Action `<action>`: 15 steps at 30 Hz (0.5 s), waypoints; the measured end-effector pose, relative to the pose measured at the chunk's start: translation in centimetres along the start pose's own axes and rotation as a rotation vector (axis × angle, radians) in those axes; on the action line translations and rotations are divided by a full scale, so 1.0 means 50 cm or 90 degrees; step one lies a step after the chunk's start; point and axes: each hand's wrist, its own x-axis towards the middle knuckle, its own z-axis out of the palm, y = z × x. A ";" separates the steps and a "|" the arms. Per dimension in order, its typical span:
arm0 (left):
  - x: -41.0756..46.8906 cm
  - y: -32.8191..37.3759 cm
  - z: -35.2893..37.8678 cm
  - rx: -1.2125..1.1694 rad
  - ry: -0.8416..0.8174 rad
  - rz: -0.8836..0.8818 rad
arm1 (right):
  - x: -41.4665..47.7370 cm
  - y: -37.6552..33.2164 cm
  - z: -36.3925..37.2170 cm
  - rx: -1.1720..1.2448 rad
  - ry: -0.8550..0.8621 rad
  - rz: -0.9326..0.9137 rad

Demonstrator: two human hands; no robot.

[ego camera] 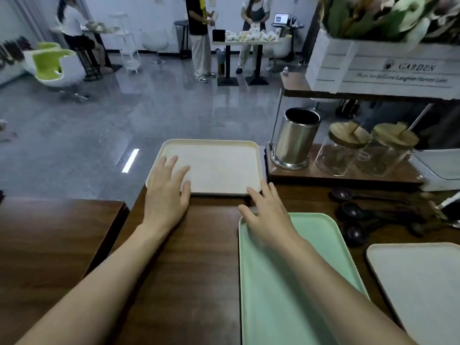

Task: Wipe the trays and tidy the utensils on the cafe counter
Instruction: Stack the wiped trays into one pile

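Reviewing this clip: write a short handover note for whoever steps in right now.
Left hand: open, fingers flat on the cream rectangular plastic tray's near-left corner.
Right hand: open, over the mint-green plastic tray's far end, near the cream tray.
Pale grey tray at far right.
Dark spoons lie loose on the counter; the steel cylindrical holder looks empty.
No cloth visible; wiping unconfirmed. Left: tidy spoons.

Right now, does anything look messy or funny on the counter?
The cream tray pokes past the far edge of the counter, over the floor, with the left hand resting on it. Dark spoons lie loose near the metal holder, not in it.
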 end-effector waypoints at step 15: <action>-0.200 0.246 -0.010 -0.043 -0.145 -0.015 | -0.355 0.130 -0.097 0.054 -0.102 -0.031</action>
